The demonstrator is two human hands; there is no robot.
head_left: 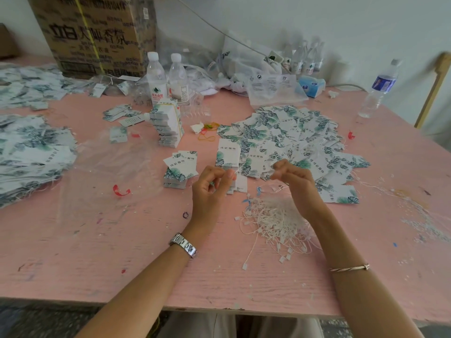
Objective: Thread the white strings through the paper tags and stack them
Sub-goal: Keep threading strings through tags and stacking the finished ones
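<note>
**Both hands pinching over the tags**

We see both hands raised just above the pink table [97,240], near its front-middle. Left hand [212,189]: fingers curled, grip pressed thumb-to-forefinger. Right hand [292,176]: same, grip pinched, tips facing the left hand's. Between them there's prob. one thin white string [235,171], too fine to be sure.

The string pile [275,223] lies loose on the table under the right wrist. A short tag stack [228,154] sits just beyond the hands, w/ a second tag stack [179,172] to its left. A wide tag spread [292,132] covers the table's right-centre, touching the first stack. More tag heaps [31,152] lie at far left.

Behind: a tall pile of banded tag bundles [168,125], two water bottles [156,79], a cardboard box [92,32]. A watch [184,245] is on the left wrist, a bracelet [349,267] on the right arm.
</note>
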